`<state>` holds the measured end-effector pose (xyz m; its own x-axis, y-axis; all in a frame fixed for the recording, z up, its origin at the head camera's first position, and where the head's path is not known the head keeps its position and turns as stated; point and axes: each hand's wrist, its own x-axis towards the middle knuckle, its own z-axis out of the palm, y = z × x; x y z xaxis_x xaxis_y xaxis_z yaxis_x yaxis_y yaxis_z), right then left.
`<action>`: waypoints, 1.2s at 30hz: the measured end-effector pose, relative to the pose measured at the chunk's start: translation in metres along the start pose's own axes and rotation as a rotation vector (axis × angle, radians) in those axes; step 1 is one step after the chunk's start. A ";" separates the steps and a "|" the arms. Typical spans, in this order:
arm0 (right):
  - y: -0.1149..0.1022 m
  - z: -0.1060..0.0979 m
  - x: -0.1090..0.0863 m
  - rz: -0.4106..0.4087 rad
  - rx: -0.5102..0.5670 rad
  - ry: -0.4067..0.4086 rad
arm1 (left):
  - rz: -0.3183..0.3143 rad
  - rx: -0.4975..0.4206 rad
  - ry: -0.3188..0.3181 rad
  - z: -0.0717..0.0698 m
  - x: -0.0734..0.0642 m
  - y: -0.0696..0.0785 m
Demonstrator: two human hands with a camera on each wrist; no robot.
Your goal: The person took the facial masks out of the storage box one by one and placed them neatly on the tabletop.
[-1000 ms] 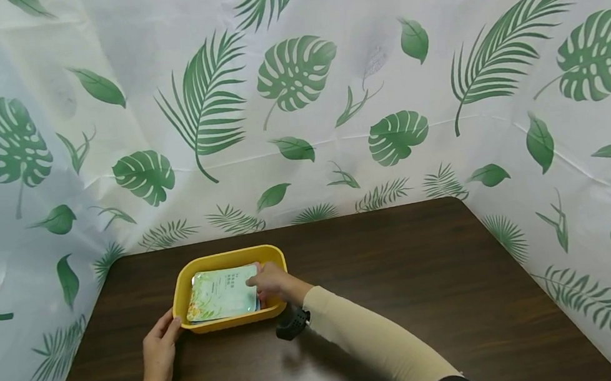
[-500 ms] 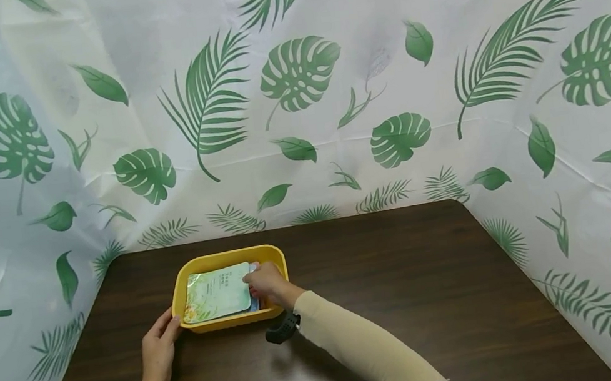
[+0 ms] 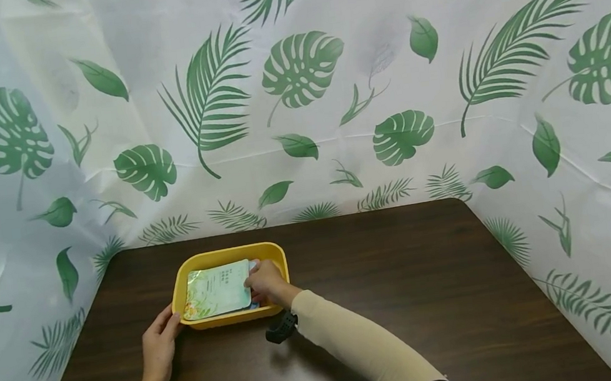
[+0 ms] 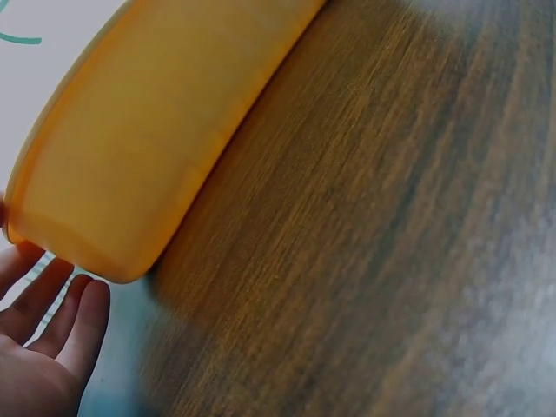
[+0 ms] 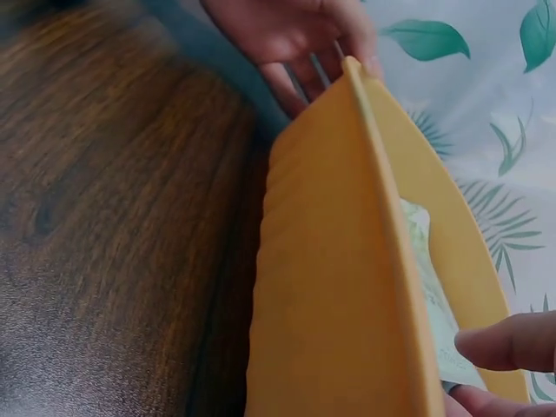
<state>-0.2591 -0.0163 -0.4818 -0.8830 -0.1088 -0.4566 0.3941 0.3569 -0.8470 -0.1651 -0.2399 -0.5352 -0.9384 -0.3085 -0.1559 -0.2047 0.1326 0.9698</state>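
A yellow plastic basket (image 3: pixel 233 319) stands on the dark wood table, left of its middle. Inside lies a pale green face mask packet (image 3: pixel 217 288) with printed leaves, on top of other packets (image 3: pixel 251 264) that show pink and blue edges. My right hand (image 3: pixel 267 281) reaches over the basket's right end and pinches the packet's right edge. In the right wrist view its thumb (image 5: pixel 508 342) presses on the upper face, with fingers below. My left hand (image 3: pixel 159 342) grips the basket's near-left corner. Its thumb lies at the rim and its other fingers (image 4: pixel 82 321) touch the outside.
The dark wood table (image 3: pixel 407 292) stretches to the right of the basket. A white cloth with green leaves (image 3: pixel 303 68) hangs behind and along both sides. Black wrist cameras (image 3: pixel 283 327) are strapped to both wrists.
My right hand has shifted slightly left with the packet, whose left edge now lies nearer the basket's left wall. More of the packets underneath shows at the right. The left hand keeps its place.
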 end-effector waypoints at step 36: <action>0.003 0.012 0.005 -0.026 0.061 0.114 | 0.140 0.138 0.145 0.002 0.015 0.004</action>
<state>-0.2595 -0.0271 -0.4898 -0.9152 -0.0095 -0.4029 0.3821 0.2977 -0.8749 -0.1804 -0.2422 -0.5335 -0.9126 -0.4085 0.0163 -0.1208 0.3075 0.9438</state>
